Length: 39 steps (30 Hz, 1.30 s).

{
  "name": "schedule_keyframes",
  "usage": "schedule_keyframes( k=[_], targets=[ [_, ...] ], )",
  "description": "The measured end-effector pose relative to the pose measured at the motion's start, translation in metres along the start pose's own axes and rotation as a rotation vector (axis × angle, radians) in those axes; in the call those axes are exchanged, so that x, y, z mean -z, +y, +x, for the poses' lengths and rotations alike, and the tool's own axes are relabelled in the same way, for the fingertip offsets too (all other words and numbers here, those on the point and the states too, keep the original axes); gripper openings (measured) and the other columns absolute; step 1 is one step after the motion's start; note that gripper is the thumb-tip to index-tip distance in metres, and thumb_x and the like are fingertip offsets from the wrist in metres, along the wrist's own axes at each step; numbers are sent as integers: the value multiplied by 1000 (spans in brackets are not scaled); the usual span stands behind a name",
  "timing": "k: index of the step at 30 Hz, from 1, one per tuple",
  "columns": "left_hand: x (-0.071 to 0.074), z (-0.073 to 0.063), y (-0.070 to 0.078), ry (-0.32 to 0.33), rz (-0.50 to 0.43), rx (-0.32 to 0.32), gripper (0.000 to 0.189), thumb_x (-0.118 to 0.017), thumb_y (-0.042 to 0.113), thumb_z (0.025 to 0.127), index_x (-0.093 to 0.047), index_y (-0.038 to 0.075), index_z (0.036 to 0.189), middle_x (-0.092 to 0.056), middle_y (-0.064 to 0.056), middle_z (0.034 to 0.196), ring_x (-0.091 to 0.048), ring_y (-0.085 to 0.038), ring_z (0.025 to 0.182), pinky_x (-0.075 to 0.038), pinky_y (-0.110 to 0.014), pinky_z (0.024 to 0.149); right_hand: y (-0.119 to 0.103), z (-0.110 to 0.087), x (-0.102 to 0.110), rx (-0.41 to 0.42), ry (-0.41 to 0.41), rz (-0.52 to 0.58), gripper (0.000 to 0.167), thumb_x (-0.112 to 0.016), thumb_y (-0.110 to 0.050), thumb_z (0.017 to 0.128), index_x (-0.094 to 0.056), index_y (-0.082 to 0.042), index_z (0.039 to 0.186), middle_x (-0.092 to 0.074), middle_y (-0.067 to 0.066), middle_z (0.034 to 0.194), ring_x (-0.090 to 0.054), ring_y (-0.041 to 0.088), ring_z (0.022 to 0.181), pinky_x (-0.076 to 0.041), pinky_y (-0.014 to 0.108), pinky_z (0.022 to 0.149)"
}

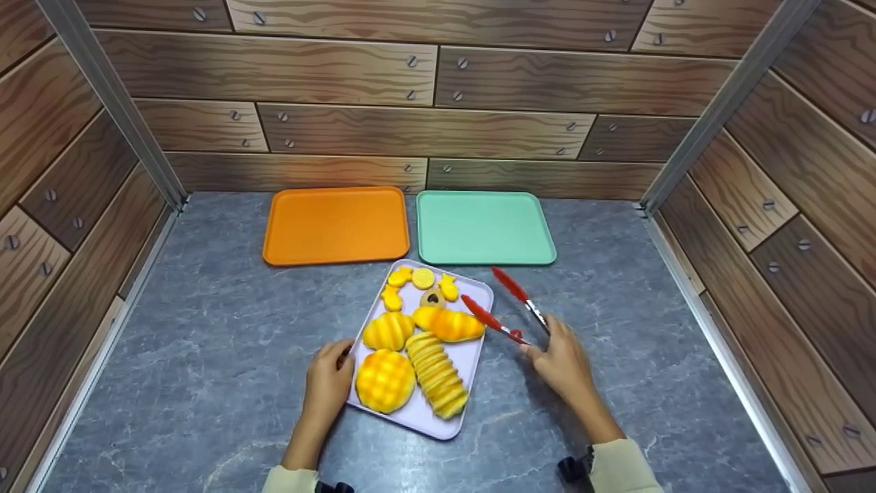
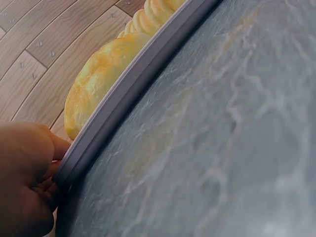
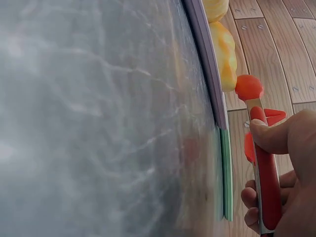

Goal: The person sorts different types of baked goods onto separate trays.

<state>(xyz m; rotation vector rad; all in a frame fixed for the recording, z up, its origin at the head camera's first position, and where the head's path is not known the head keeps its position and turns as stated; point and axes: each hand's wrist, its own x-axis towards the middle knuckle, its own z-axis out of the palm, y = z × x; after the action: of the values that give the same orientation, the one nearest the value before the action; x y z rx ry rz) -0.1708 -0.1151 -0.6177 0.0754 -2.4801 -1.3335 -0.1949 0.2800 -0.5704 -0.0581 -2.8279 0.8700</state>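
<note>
A lilac tray (image 1: 428, 426) lies at an angle, bearing several toy breads and small yellow pieces. My left hand (image 1: 330, 376) grips its left edge, thumb above and fingers beneath in the left wrist view. In my right hand (image 1: 562, 359) are red-tipped tongs (image 1: 517, 327), their arms spread with nothing between the tips. One red tip hovers by the croissant-like bread (image 1: 448, 324) at the tray's right side. A round crosshatched bun (image 1: 384, 381), a ridged long bread (image 1: 438, 375) and a striped roll (image 1: 389, 331) fill the near part. A tan piece with a dark centre (image 1: 432, 298) sits farther up.
Behind the lilac tray, an orange tray (image 1: 335, 226) is at left and a mint green tray (image 1: 486, 227) at right, both bare. Wood-patterned walls (image 1: 438, 75) enclose the grey marbled table (image 1: 205, 356) on three sides.
</note>
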Motion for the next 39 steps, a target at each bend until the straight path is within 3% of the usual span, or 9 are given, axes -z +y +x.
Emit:
schedule_keyframes(
  k=[6, 15, 28, 39],
  targets=[
    [0, 0, -1, -25, 0, 29, 25, -63, 1, 93, -73, 1, 116, -70, -11, 103, -61, -24, 92, -50, -44, 84, -7, 9, 1, 28, -58, -58, 61, -77, -27, 87, -55, -6, 139, -64, 15, 125, -59, 38, 111, -46, 58, 89],
    [-1, 0, -2, -18, -3, 33, 26, -64, 1, 92, -73, 1, 116, -70, -11, 104, -61, -22, 92, -51, -42, 84, -14, 25, 2, 104, -111, -144, 54, -75, -27, 89, -58, -6, 137, -65, 16, 128, -61, 37, 113, -47, 59, 92],
    [0, 1, -1, -12, -9, 26, 25, -64, 1, 92, -73, 0, 116, -70, -11, 103, -60, -22, 90, -51, -40, 82, -7, 47, 5, 149, -222, -121, 53, -73, -27, 90, -59, -7, 137, -66, 15, 128, -61, 36, 112, -45, 60, 95],
    [0, 1, 0, -9, -8, 31, 25, -65, 2, 92, -73, 1, 115, -70, -11, 101, -60, -21, 90, -50, -40, 82, -11, 56, 3, 124, -299, -156, 64, -70, -28, 93, -48, -2, 148, -52, 22, 147, -48, 42, 135, -35, 62, 110]
  ],
)
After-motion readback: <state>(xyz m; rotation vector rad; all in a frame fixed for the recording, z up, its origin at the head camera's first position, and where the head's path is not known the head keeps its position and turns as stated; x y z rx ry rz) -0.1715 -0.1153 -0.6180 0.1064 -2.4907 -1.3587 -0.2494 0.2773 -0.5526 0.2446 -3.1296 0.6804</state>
